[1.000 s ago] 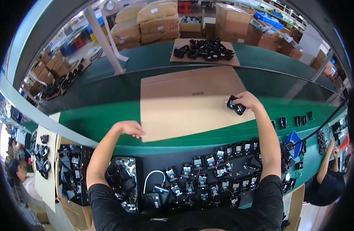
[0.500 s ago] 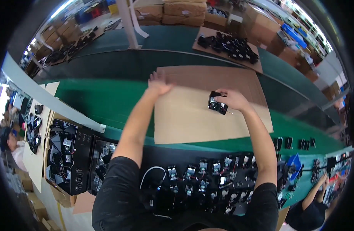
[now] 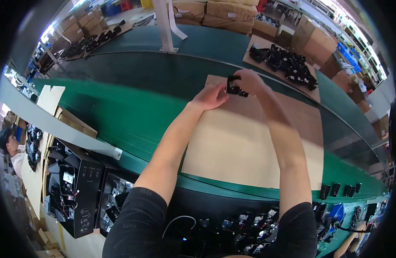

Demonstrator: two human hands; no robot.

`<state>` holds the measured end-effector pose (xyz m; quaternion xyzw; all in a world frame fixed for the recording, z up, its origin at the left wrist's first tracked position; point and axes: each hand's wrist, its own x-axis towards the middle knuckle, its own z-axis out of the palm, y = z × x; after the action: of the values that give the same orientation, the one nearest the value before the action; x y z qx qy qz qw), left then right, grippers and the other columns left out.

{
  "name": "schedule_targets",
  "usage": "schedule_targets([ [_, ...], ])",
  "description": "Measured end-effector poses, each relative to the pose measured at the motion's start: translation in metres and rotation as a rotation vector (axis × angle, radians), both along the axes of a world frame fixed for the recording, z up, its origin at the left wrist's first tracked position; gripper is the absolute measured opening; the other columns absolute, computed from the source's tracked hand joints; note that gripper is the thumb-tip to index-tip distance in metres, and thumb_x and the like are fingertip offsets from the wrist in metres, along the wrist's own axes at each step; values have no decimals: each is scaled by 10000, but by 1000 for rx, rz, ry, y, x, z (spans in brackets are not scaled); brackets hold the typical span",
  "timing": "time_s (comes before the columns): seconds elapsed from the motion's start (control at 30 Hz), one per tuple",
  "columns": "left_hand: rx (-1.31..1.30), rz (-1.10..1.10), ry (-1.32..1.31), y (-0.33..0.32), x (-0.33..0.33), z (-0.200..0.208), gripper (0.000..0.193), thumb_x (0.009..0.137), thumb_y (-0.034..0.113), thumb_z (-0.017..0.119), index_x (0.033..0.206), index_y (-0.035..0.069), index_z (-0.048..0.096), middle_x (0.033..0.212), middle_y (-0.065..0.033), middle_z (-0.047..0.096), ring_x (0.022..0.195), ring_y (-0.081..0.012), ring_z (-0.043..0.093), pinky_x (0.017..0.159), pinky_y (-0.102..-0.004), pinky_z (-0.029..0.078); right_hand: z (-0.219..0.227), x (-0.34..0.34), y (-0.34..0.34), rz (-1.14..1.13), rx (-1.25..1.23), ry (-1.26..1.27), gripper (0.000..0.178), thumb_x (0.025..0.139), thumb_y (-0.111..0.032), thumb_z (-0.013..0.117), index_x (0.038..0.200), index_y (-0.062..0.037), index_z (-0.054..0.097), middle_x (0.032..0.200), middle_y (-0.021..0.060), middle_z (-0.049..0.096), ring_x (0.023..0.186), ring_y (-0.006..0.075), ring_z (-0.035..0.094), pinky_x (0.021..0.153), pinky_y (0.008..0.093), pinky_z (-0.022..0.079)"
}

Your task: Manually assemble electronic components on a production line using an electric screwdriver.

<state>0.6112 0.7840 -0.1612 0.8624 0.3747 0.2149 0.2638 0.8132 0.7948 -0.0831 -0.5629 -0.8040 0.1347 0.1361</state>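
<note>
Near the far left corner of a brown cardboard sheet (image 3: 249, 142), my right hand (image 3: 251, 81) grips a small black plastic housing (image 3: 230, 84). Its lower part looks dark and glossy, and an opening shows between the part and my fingers. My left hand (image 3: 211, 97) is just left of the housing, over the sheet's far left edge. Its thumb and fingers are parted toward the housing; whether they touch it is unclear. Several similar black and silver assemblies (image 3: 258, 219) lie on the black surface below my arms, partly hidden by my right sleeve.
The sheet lies on a green belt (image 3: 120, 114). Several small black parts (image 3: 336, 189) stand at right, near a blue bin (image 3: 337, 212). A black carton (image 3: 87, 189) of parts is at left. Beyond, a cardboard tray (image 3: 320, 92) carries black pieces. A metal post (image 3: 163, 26) rises behind.
My right hand has carried the black housing away from me toward the sheet's far edge. My left hand has come in close beside it. The view has shifted left.
</note>
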Motion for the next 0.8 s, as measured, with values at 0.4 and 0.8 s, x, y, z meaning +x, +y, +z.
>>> schedule_targets([
  [0.4, 11, 455, -554, 14, -25, -18, 534, 949, 450, 454, 1347, 95, 455, 1179, -173, 623, 1110, -378, 573, 971, -434, 441, -47, -54, 49, 59, 130, -89, 291, 803, -301, 634, 950, -60, 708, 954, 195, 675, 914, 364, 639, 817, 420, 509],
  [0.8, 99, 263, -377, 37, -24, -9, 593, 929, 389, 580, 1390, 42, 442, 1378, -165, 503, 1243, -282, 508, 1002, -345, 409, 86, 130, -228, -51, -113, 13, 442, 797, -334, 691, 1126, -43, 637, 1062, 164, 663, 985, 307, 636, 851, 391, 496],
])
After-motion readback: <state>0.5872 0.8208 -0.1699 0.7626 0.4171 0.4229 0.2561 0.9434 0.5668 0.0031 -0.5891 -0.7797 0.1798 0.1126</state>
